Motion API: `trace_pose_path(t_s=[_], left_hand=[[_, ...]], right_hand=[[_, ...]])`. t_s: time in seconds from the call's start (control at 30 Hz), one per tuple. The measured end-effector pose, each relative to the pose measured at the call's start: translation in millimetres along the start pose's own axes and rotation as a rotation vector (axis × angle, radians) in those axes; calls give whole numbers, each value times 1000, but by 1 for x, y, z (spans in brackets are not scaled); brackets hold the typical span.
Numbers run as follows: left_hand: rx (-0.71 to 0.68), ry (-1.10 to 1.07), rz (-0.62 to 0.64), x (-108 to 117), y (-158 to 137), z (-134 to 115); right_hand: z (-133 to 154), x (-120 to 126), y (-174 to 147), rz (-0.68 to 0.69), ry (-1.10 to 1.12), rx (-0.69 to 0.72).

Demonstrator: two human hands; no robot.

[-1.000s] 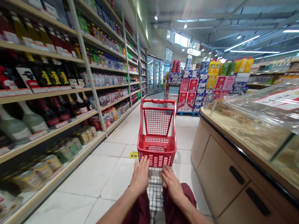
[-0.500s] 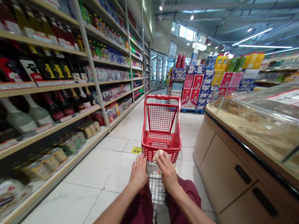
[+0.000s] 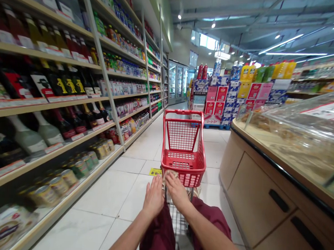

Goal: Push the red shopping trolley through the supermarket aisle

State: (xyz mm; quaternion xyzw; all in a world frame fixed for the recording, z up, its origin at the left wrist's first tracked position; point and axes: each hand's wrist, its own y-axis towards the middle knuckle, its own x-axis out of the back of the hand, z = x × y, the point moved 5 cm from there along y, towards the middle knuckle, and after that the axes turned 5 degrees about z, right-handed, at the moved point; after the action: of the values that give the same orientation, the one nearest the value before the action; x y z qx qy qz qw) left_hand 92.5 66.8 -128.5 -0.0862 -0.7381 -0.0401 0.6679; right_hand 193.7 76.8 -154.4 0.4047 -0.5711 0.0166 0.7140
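Observation:
A red plastic shopping cart stands directly in front of me, its basket showing nothing inside. My right hand presses a crumpled pale cloth against the near left corner of the basket, fingers laid over it. Just left of that corner, my left hand has its fingers stretched out and the thumb side facing the cart. Whether the left fingertips touch the cart I cannot tell. Below both hands, the grey lower frame shows between my knees in dark red trousers.
Shelves of bottles and cans run along the left. A wooden counter with clear covers stands close on the right. Stacked drink cartons rise beyond the cart. A yellow floor sticker lies on the white tiles.
My right hand and the cloth have slid left along the basket's near rim, from its middle to the left corner, closer to my left hand. The left hand stays nearly in place.

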Motion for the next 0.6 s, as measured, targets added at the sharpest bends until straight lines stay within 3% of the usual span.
trace_pose_path(t_s=[0.1,0.23,0.3,0.37,0.5,0.6], left_hand=[[-13,7,-21,1,0,2],[-23,-2,-127,18,10,-2],[-74,14,-170,29,21,-12],[-135,45,-137,36,33,-23],[-194,74,-47,38,48,-29],[-203,83,-36,35,48,-29]], right_hand=[[0,-3,-10,41,18,20],[-6,32,7,-169,38,-28],[-20,47,19,-200,12,-82],[-42,55,18,-168,-34,-118],[-94,67,-19,-162,-131,-276],[-96,66,-31,-195,-144,-396]])
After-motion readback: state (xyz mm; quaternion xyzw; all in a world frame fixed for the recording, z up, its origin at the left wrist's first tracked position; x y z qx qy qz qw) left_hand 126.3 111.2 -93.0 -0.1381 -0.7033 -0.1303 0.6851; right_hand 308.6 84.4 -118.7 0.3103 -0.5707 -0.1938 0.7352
